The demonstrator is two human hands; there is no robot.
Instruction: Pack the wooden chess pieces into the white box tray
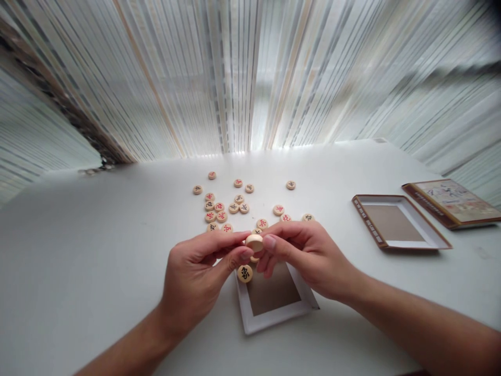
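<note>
My left hand (199, 274) and my right hand (303, 256) meet over the table, both pinching one round wooden game piece (254, 242) between fingertips. A second piece with a black character (245, 273) sits just below my left thumb, at the corner of a shallow white tray (274, 313) with a brown floor. Several more wooden pieces (219, 209) with red or black characters lie scattered on the white table (97, 250) beyond my hands.
An open box half (395, 243) with a brown rim lies to the right. Its printed lid (454, 201) rests further right near the table edge. Striped curtains (250, 78) hang behind the table.
</note>
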